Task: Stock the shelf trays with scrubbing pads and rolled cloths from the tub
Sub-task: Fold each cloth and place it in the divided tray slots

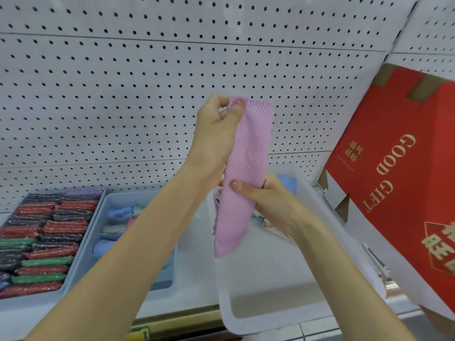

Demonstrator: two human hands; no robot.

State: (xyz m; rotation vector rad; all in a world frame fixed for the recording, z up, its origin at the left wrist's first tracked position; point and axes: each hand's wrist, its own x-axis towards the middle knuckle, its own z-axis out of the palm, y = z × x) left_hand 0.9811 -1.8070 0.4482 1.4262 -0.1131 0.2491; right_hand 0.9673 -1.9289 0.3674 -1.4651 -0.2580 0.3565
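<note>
A long pink mesh-textured cloth (247,168), folded into a narrow strip, hangs nearly upright above the translucent white plastic tub (270,321). The left hand (216,124) pinches its top corner and the right hand (268,198) grips it lower down, so its bottom end hangs free. A blue cloth (286,183) lies at the tub's far end. To the left, a grey plastic tray (29,301) is packed with two columns of glittery red, green and dark scrubbing pads (49,242). Beside it, a second grey tray (161,283) holds rolled blue, pink and pale cloths (118,217).
</note>
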